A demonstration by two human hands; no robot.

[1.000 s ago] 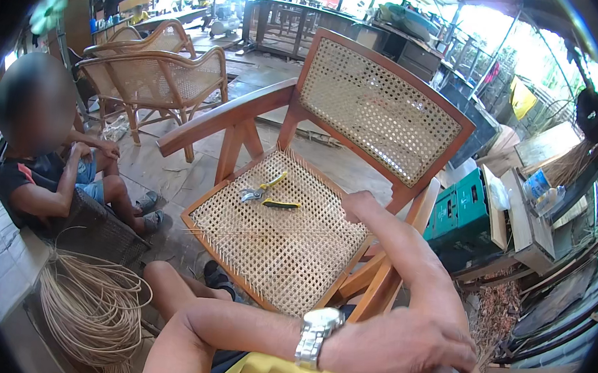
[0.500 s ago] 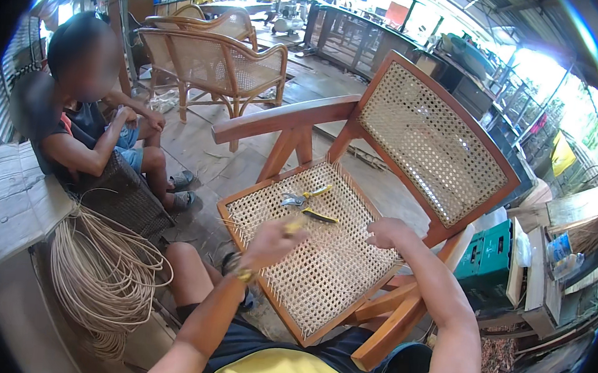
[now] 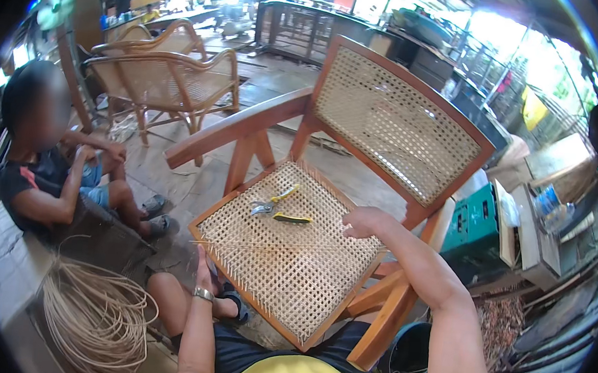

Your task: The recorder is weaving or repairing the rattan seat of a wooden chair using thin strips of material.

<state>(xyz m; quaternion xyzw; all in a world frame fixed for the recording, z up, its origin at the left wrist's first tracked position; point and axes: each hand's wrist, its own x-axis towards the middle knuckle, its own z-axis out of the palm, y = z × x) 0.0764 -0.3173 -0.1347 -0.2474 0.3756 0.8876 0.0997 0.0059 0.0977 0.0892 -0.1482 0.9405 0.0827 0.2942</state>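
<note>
A wooden armchair with a woven cane seat stands tilted in front of me. My left hand is upright at the left front edge of the seat frame; its fingers are partly hidden there. At the right side of the weave, my right hand has its fingers curled down against the cane; what they pinch is hidden. Thin pale strands run across the seat between the hands. On the weave lie yellow-handled pruning shears and a black-and-yellow hand tool.
A coil of cane hangs at the lower left. Beyond it, a person sits with hands together. Rattan seats stand at the back left. To the right are a green crate and wooden boards.
My left hand has moved from above the seat, where it held something yellow, down to the left front edge. My right hand stays at the seat's right side. The view has shifted.
</note>
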